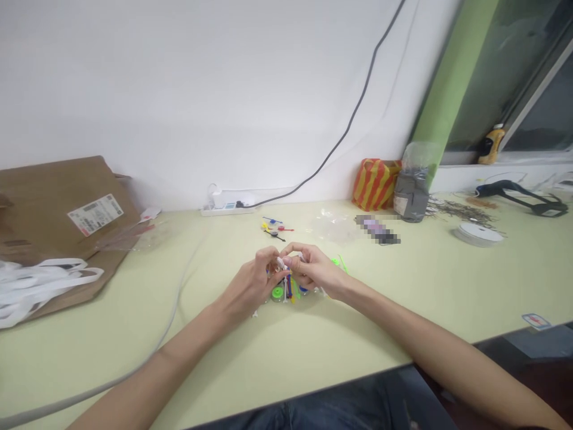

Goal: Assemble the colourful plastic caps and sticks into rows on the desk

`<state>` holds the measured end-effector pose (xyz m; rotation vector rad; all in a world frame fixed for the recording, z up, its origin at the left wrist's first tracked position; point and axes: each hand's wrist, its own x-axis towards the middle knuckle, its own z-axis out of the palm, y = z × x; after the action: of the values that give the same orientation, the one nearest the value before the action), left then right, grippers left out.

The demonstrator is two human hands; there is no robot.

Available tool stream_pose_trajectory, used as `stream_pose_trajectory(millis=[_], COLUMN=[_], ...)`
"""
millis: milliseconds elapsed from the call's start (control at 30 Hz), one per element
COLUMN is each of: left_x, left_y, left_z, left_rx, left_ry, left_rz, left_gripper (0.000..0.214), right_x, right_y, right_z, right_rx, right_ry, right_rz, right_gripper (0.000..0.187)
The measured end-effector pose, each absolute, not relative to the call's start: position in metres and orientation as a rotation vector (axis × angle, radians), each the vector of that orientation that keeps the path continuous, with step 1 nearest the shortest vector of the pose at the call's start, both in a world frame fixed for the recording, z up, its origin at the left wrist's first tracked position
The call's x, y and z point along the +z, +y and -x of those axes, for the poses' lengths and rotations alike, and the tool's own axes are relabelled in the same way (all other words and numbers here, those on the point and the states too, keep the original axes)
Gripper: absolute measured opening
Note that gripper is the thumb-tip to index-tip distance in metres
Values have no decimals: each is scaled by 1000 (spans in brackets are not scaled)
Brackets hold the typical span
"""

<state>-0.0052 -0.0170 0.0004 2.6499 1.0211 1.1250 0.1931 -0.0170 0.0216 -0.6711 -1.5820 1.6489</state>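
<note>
My left hand [257, 280] and my right hand [316, 269] meet above the middle of the table, fingers bent and closed. Between their fingertips is a small white plastic piece [281, 263], partly hidden by the fingers. Right under the hands lies a pile of small plastic parts. A green round piece [277, 292] shows there, along with thin white, blue and yellow sticks [290, 289]. More bright green parts [342, 263] lie just beyond my right wrist. Farther back, several coloured round pieces with arrow-like pointers [274, 228] form a small group.
A brown paper bag [54, 209] with white handles lies at left. A grey cable [174, 304] crosses the table near my left arm. Toward the back are a power strip [228, 206], a clear plastic bag [333, 226], a striped bag [375, 185] and a white spool [478, 234].
</note>
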Motion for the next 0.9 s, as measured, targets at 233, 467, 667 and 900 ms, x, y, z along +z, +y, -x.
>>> stream_pose_trajectory(millis=[233, 467, 667, 900], left_x=[-5, 8, 12, 11], left_y=[-12, -13, -11, -10], left_z=[7, 12, 16, 17], left_rx=[1192, 1209, 1159, 1098], left_ry=[951, 1144, 1236, 1254], left_rz=[-2693, -2719, -2641, -2620], left_gripper=[33, 39, 41, 41], right_x=[27, 63, 59, 41], right_y=[-13, -19, -24, -12], right_z=[-199, -273, -301, -296], right_rx=[1586, 172, 202, -6], right_ry=[-1755, -2452, -2742, -2751], right_rz=[702, 1391, 1567, 1644], right_gripper=[37, 13, 18, 20])
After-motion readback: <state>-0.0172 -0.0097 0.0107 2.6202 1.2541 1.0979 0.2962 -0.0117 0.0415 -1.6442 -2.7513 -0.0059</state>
